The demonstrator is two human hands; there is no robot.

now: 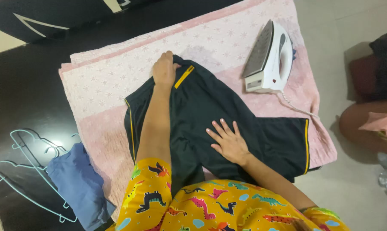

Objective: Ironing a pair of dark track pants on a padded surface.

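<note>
We see a black garment w/ yellow trim lying flat on a pink blanket. It sits in the middle of the blanket, w/ one end hanging a bit past the right edge.

Our left hand is up at the far end of the garment, right by a short yellow strip. The fingers are curled down onto the cloth. They look like they pinch the edge, but we can't tell for sure b/c the hand hides it.

Our right hand lies flat on the middle of the garment, fingers spread, palm down. It presses on the cloth and grips nothing.

The 2 hands are well apart, one far, one near.

A white iron stands on its end on the blanket, near the top right corner, apart from the garment. Its cord runs down along the blanket's right side.

On the left, a folded blue cloth lies just beside the blanket, on a dark floor. Light blue hangers lie next to the blue cloth.

Our yellow sleeves have little dinos on them.
</note>
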